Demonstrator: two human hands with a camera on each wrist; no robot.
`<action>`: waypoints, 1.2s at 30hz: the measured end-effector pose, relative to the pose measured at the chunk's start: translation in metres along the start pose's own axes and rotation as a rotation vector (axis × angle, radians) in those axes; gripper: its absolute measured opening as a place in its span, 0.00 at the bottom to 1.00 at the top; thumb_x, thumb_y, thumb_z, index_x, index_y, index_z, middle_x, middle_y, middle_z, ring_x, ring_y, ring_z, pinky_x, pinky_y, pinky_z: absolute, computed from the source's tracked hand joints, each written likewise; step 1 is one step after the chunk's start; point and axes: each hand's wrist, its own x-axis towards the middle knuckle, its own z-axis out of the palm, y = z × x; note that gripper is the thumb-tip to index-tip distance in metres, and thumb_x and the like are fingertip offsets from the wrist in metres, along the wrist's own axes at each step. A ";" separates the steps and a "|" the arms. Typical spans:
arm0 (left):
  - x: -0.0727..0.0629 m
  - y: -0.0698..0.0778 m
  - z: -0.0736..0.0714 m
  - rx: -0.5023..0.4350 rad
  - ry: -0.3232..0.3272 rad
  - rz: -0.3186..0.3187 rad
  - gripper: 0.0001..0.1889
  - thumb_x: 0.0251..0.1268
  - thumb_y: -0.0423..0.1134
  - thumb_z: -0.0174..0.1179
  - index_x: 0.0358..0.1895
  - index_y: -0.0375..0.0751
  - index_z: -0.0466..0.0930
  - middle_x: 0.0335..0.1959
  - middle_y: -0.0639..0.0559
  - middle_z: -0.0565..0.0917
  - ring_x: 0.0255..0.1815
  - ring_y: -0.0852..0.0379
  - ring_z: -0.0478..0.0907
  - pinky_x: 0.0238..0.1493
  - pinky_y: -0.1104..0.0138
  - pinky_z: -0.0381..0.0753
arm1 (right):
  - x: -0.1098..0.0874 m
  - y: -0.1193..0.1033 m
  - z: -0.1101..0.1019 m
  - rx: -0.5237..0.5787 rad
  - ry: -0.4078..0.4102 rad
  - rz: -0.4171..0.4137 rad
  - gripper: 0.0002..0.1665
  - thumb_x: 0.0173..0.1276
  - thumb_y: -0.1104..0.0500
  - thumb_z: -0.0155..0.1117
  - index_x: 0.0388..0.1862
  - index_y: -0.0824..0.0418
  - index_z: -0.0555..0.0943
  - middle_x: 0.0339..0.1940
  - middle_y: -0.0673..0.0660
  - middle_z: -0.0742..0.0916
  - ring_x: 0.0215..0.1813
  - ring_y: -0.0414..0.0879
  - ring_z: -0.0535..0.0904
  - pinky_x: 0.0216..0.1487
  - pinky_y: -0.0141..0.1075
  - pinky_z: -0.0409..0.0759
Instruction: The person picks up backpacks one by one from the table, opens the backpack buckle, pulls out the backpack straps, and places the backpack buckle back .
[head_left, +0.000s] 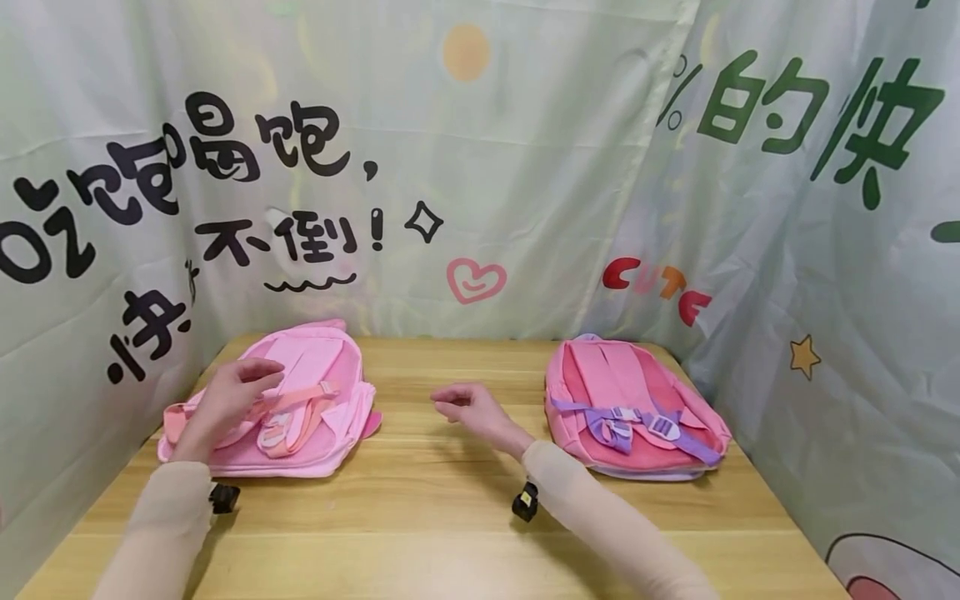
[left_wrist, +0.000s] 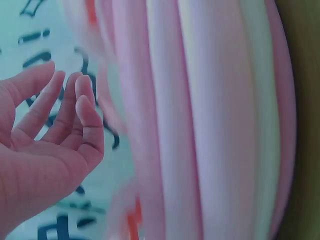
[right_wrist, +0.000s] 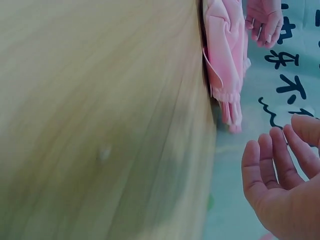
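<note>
A light pink backpack [head_left: 300, 367] lies on the left of the wooden table, its straps and peach webbing facing up. Over it hovers my left hand [head_left: 232, 400], fingers loosely bent and holding nothing; the left wrist view shows a gap between the hand [left_wrist: 55, 120] and the bag's layered side [left_wrist: 200, 120]. My right hand [head_left: 476, 412] hangs above the middle of the table, between the two bags, with relaxed fingers and nothing in them. To its right lies a darker pink backpack [head_left: 607, 367] with purple straps and buckles, strap side up.
The wooden table [head_left: 450, 517] is bounded at the back and sides by printed fabric curtains [head_left: 510, 167] with lettering and small drawings. Each wrist carries a small black camera, such as the one on the right wrist [head_left: 525, 502].
</note>
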 end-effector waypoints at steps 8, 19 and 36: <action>0.014 0.027 0.050 -0.060 0.011 0.086 0.20 0.70 0.45 0.59 0.56 0.33 0.79 0.51 0.37 0.83 0.44 0.55 0.77 0.41 0.73 0.77 | -0.017 0.003 -0.038 -0.014 -0.028 -0.037 0.17 0.71 0.60 0.62 0.55 0.67 0.81 0.53 0.67 0.85 0.51 0.64 0.81 0.50 0.53 0.81; 0.016 0.074 0.112 -0.092 -0.065 0.193 0.11 0.69 0.36 0.60 0.48 0.33 0.83 0.43 0.41 0.86 0.40 0.57 0.79 0.43 0.68 0.79 | -0.042 0.001 -0.091 -0.075 -0.035 0.007 0.17 0.71 0.58 0.62 0.55 0.64 0.81 0.45 0.60 0.87 0.42 0.46 0.82 0.41 0.40 0.82; 0.017 0.114 0.191 -0.164 -0.178 0.193 0.08 0.65 0.39 0.64 0.40 0.37 0.85 0.29 0.48 0.84 0.30 0.57 0.80 0.36 0.62 0.79 | -0.070 0.015 -0.154 -0.090 0.049 0.092 0.23 0.68 0.51 0.66 0.58 0.61 0.80 0.54 0.63 0.84 0.51 0.47 0.81 0.53 0.39 0.80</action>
